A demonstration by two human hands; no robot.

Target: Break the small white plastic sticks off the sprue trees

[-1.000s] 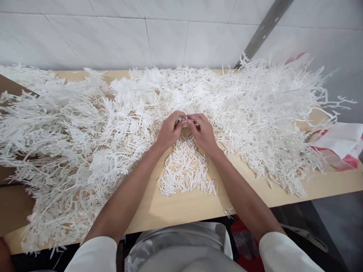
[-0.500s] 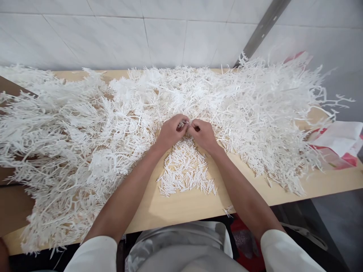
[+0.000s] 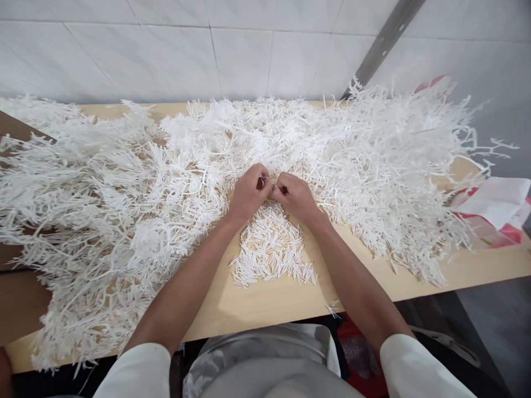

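Observation:
My left hand (image 3: 248,193) and my right hand (image 3: 293,194) meet at the middle of a wooden table (image 3: 274,301), fingers curled and knuckles almost touching. Between the fingertips they pinch a small white plastic branch piece (image 3: 270,182), mostly hidden by the fingers. Right below the hands lies a small heap of short white plastic sticks (image 3: 271,249). All around spreads a big tangle of white branched plastic sprues (image 3: 124,182).
The white tangle covers the table from the left edge to the far right (image 3: 398,166). A red and white plastic bag (image 3: 493,213) lies at the right end. A tiled wall (image 3: 240,50) runs behind. A grey sack (image 3: 265,359) sits under the table's front edge.
Both hands have closed up and dropped slightly toward the small heap, with fingers curling tighter around the piece. The piles have not shifted.

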